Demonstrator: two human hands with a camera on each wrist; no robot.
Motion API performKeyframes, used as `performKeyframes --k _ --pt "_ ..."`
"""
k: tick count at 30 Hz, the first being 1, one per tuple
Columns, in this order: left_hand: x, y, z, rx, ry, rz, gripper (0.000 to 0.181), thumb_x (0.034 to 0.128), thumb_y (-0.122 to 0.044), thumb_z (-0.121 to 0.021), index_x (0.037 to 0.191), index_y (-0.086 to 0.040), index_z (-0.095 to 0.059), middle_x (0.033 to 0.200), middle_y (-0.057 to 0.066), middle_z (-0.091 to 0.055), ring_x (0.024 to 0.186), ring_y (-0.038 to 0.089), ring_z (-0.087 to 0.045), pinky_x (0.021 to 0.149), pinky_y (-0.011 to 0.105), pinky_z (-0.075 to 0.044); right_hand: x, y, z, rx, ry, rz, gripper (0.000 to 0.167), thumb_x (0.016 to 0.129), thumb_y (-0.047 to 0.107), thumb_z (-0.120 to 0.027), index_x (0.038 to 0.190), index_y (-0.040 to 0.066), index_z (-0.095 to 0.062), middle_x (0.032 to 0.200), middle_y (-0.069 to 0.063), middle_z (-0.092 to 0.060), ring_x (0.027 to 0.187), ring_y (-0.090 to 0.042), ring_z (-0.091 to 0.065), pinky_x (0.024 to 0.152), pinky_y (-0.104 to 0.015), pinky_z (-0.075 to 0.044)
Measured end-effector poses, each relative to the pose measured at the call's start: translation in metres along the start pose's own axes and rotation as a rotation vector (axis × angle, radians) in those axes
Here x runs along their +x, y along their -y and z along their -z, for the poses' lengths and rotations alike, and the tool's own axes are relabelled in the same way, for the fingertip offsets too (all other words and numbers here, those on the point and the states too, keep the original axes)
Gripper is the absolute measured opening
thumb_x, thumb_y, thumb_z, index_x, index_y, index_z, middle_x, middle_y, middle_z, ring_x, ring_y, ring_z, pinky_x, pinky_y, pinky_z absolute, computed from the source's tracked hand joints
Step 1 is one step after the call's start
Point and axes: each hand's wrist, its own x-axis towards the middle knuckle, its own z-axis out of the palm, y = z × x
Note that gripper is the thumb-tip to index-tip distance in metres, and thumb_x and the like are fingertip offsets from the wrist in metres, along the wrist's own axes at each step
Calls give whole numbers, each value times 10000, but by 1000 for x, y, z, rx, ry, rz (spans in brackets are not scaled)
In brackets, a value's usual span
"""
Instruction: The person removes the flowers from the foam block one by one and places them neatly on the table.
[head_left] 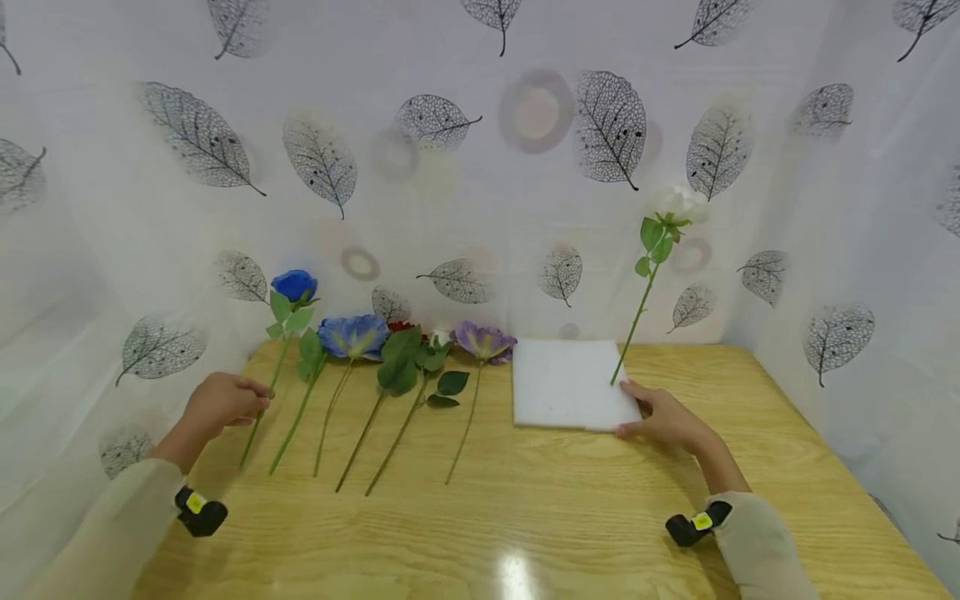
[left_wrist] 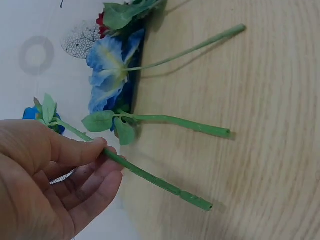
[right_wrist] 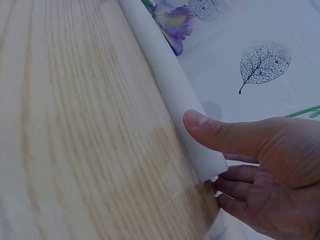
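Observation:
At the far left of the head view, my left hand (head_left: pixel 225 402) pinches the stem of a blue rose (head_left: pixel 294 285) between thumb and fingers. The left wrist view shows its green stem (left_wrist: pixel 150 177) slanting past the fingertips, its cut end close to the table. My right hand (head_left: pixel 667 417) holds the near right corner of a white foam board (head_left: pixel 566 383), thumb on the front edge and fingers along the right side. A white rose (head_left: pixel 675 208) stands in the board near its right edge, leaning to the right.
Right of the blue rose lie a blue flower (head_left: pixel 352 337), a red flower (head_left: pixel 401 327) mostly behind leaves, a small white flower (head_left: pixel 439 337) and a purple flower (head_left: pixel 483 342). A leaf-patterned curtain (head_left: pixel 480 167) encloses the wooden table (head_left: pixel 450 542) at the back and sides.

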Motion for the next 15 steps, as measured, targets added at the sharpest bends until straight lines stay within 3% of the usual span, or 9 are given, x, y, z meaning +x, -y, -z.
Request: performKeyframes --k 4,8,15 --pt "4 8 -3 -2 21 34 398 975 -74 -609 1274 188 -599 873 149 -756 672 146 -642 651 351 -583 0 0 0 -3 -2 4 928 846 227 -846 1529 -111 -319 1577 -360 -271 1475 -535 -256 1197 -643 -254" --pt "8 14 -6 -39 27 70 403 938 -56 -627 1250 198 -608 730 42 -712 636 123 -630 621 320 -582 0 -1 0 5 -3 22 929 849 228 -844 1532 -111 -314 1579 -360 -274 1471 -531 -269 1189 -636 -277" --pt "9 19 -10 -51 25 112 357 890 -50 -643 1155 189 -663 686 25 -672 623 139 -630 606 316 -589 -1 -3 0 21 3 23 938 846 219 -848 1538 -107 -306 1588 -358 -258 1473 -532 -262 1186 -631 -286"
